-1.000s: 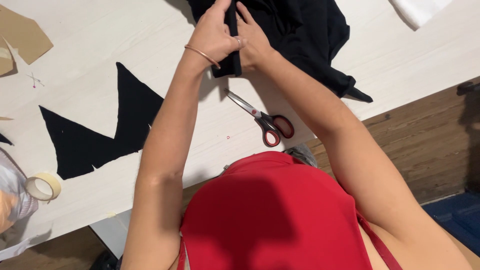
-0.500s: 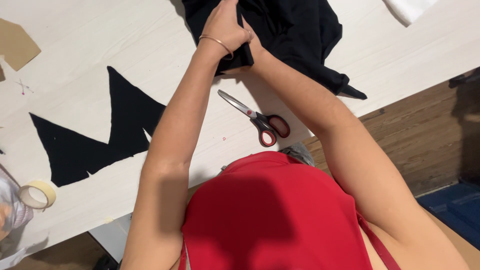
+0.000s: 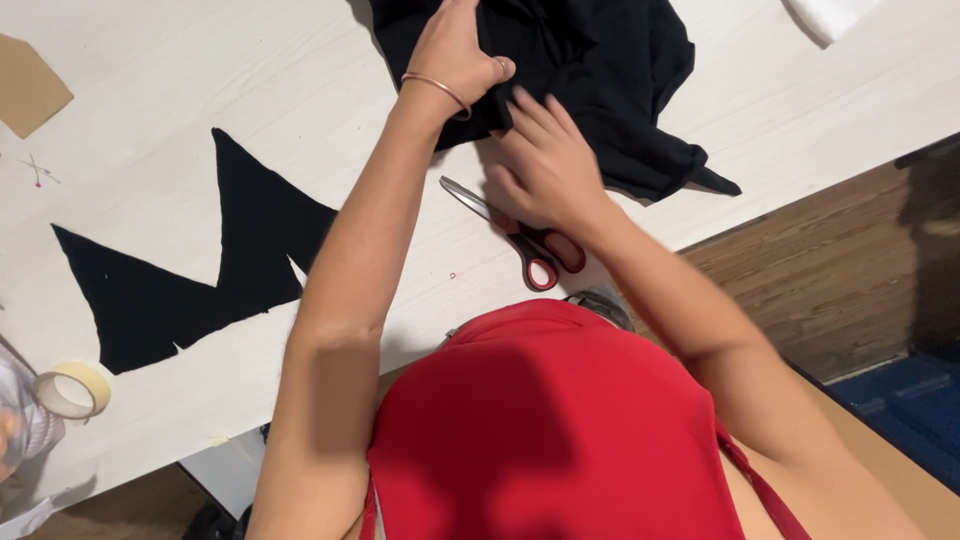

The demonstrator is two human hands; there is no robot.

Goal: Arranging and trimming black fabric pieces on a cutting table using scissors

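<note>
Seen from above, a person in a red top leans over a pale wood-grain tabletop (image 3: 180,90). The left hand (image 3: 455,50), with a thin metal bangle at the wrist, presses down on the near edge of a crumpled piece of black fabric (image 3: 600,70) at the top of the view; its fingers are curled over the cloth, though whether they pinch a fold cannot be told. The right hand (image 3: 545,170) lies just below it, at the lower edge of the same fabric, fingers spread and flat, holding nothing.

Directly under the right hand is a pair of metal scissors with red and black handles (image 3: 535,250). The palm covers their middle. The blades point up and left, toward the left forearm, and the handle loops point down and right, toward the person's body, showing just past the wrist. Their long axis runs diagonally, and the right hand is plainly the nearer one; the left hand is farther up on the cloth.

To the left, well apart, a flat black fabric cut-out with jagged triangular points (image 3: 190,270) lies on the tabletop. A roll of cream masking tape (image 3: 70,390) sits near the left edge, and a tan paper piece (image 3: 28,88) lies at the upper left.
</note>
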